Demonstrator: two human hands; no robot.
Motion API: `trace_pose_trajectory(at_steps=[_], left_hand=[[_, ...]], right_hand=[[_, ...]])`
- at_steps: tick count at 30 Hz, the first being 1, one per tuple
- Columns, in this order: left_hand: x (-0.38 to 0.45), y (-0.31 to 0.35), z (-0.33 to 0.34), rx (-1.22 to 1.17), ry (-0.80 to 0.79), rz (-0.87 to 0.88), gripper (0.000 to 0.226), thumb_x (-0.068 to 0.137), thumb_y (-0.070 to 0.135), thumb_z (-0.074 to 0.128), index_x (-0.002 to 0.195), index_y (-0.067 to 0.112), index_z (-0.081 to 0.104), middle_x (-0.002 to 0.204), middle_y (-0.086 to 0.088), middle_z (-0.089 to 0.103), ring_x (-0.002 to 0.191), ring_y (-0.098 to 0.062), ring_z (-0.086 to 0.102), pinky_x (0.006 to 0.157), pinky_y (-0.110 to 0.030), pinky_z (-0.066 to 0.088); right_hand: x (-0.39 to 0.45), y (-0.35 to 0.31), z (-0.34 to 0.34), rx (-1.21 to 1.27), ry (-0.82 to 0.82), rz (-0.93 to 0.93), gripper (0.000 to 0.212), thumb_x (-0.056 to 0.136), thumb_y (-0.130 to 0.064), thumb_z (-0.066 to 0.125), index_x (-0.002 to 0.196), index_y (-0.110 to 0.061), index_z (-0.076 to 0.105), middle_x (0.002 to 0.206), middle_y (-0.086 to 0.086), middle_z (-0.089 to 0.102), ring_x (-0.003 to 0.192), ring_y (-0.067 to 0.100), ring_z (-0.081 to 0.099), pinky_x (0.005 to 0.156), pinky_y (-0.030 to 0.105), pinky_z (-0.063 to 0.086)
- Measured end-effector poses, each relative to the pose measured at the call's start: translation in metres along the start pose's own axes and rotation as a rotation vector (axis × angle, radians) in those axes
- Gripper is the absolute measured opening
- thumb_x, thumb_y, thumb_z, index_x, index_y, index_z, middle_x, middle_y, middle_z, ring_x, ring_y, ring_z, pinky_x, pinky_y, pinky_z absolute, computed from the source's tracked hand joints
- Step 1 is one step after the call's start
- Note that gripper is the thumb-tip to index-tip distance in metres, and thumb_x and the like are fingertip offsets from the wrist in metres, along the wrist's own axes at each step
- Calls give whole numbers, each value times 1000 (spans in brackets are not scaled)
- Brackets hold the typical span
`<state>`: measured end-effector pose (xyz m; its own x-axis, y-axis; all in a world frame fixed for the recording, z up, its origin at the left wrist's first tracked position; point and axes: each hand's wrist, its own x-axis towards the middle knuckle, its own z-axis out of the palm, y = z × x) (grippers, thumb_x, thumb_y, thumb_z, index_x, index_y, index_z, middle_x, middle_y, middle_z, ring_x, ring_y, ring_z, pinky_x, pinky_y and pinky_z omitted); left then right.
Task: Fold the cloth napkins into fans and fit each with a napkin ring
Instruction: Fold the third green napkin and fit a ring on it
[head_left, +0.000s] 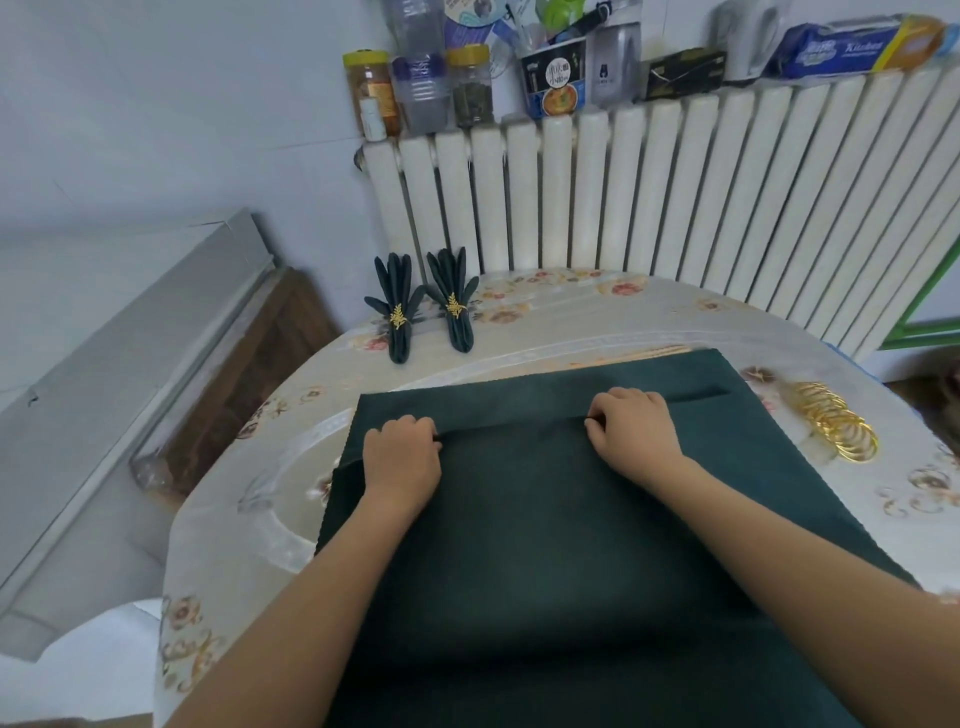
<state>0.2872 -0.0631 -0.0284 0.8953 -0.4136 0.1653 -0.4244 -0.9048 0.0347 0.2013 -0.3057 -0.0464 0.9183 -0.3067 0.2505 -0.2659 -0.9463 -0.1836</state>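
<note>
A dark green cloth napkin (519, 519) lies spread on the table in front of me, with a raised pleat running across its far part. My left hand (401, 460) pinches the left end of that pleat. My right hand (631, 428) pinches the pleat further right. Two finished dark green fan napkins stand at the table's far left: one (396, 306) and another (454, 299), each bound by a gold leaf ring. A pile of gold napkin rings (839, 428) lies to the right of the cloth.
The round table (649, 312) wears a floral cover under clear plastic. A white radiator (675, 197) stands just behind it, its top crowded with jars, bottles and boxes (467, 83). A grey board (119, 389) leans at the left.
</note>
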Motion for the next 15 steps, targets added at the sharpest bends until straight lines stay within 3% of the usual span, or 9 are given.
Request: trace_pose_trajectory(at_steps=[6, 9, 12, 15], left_hand=[[8, 0, 4, 3, -18, -39, 18, 94, 29, 47, 107, 21, 56, 106, 2, 60, 100, -19, 54, 94, -37, 35], [1, 7, 8, 110, 7, -7, 28, 92, 22, 46, 118, 21, 54, 122, -1, 55, 118, -22, 47, 111, -48, 14], [-18, 30, 9, -18, 127, 147, 36, 88, 20, 52, 124, 17, 57, 138, -6, 48, 131, -24, 38, 113, -45, -3], [-43, 60, 7, -245, -95, 219, 45, 95, 37, 41, 139, 24, 44, 155, -6, 25, 143, -19, 18, 116, -39, -4]], right_hand=[[3, 2, 11, -9, 59, 37, 19, 91, -34, 50, 97, -22, 64, 97, -6, 61, 96, 15, 54, 94, 30, 26], [0, 1, 14, -11, 85, 44, 20, 91, -35, 50, 97, -21, 64, 97, -5, 62, 97, 17, 54, 95, 31, 25], [1, 0, 17, -12, 96, 52, 19, 91, -35, 51, 96, -21, 63, 98, -5, 61, 98, 18, 53, 94, 31, 23], [0, 0, 19, 10, 100, 63, 18, 91, -33, 52, 97, -19, 62, 99, -2, 60, 99, 21, 52, 94, 33, 23]])
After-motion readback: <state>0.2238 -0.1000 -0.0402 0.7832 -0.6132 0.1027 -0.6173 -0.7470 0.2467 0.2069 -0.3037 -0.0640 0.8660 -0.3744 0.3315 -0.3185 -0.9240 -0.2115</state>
